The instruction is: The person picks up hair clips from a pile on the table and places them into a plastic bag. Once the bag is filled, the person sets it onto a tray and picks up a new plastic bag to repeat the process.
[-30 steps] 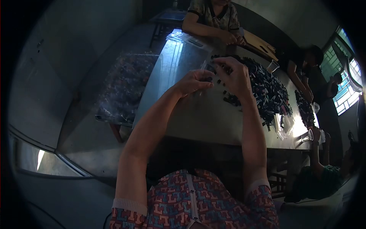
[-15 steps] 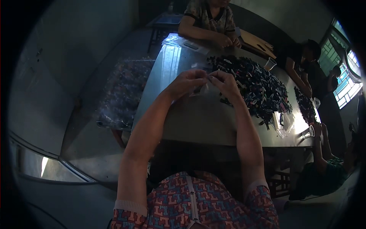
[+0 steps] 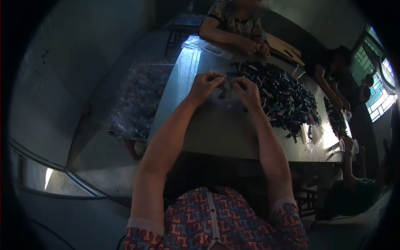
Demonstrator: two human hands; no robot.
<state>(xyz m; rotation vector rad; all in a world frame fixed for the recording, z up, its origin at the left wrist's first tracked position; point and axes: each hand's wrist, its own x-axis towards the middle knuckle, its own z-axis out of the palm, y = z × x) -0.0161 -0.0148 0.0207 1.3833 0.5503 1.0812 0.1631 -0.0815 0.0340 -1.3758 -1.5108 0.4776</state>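
Above the table, my left hand [image 3: 206, 87] is closed in a pinch at the top edge of a small clear plastic bag [image 3: 228, 99]. A few small dark pieces show through the bag, too dim to name. My right hand [image 3: 247, 91] is a short way to the right, thumb and fingers pinched at the bag's other upper side. The bag hangs between both hands. Just right of my right hand spreads a large heap of small, mostly dark pieces [image 3: 287, 98], some with light or reddish parts.
Across the metal table [image 3: 216, 137] a person's hands [image 3: 256, 48] are together near flat plastic bags [image 3: 208, 48]. Other people work at the right. A clear cup [image 3: 298, 71] and a plastic bag [image 3: 311, 137] border the heap. Filled clear bags [image 3: 139, 98] lie at left.
My hands have moved apart from each other, and the bag with its dark pieces now shows between them. The view has shifted slightly.
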